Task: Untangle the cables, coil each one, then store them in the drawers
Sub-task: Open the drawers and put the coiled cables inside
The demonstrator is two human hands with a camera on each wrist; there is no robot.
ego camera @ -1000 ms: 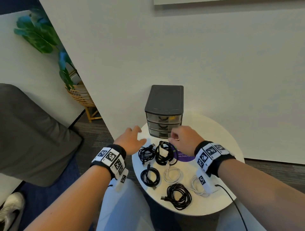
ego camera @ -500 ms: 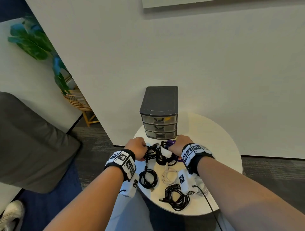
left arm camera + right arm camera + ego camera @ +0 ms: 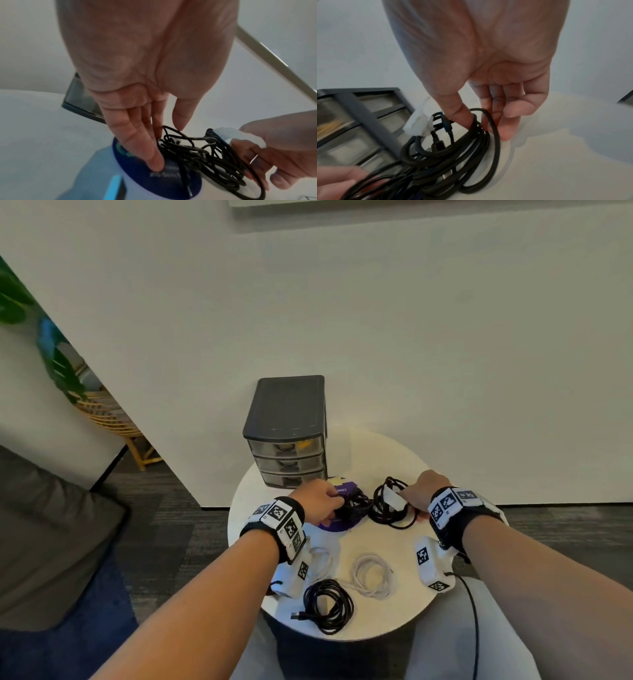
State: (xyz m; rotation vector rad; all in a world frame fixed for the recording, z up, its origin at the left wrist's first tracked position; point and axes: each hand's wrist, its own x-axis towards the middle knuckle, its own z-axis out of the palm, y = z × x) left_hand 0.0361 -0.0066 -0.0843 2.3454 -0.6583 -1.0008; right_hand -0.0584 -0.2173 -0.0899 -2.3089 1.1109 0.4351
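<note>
On the round white table point(image 3: 387, 460), my left hand point(image 3: 329, 501) sets straight fingers against a tangled bundle of thin black cable point(image 3: 354, 505). In the left wrist view a fingertip point(image 3: 155, 163) presses the purple disc point(image 3: 137, 174) beside that bundle point(image 3: 188, 151); my thumb stands apart on its far side. My right hand point(image 3: 407, 494) grips a coil of thick black cable point(image 3: 390, 513) carrying a white tag point(image 3: 394, 499). The right wrist view shows my thumb and fingers point(image 3: 481, 121) curled round its strands point(image 3: 471, 155). A grey three-drawer unit point(image 3: 287, 436) stands behind, all drawers closed.
Nearer me lie a coiled black USB cable point(image 3: 329, 606) and two coiled white cables point(image 3: 371, 575) point(image 3: 320, 559). A wall runs behind the table. A wicker plant stand point(image 3: 113, 422) and a grey cushion point(image 3: 51, 529) sit to the left.
Both hands came down onto the tangled black cables, then drew apart. My right hand has carried the thick tagged coil to the right, away from the thin bundle under my left hand.
</note>
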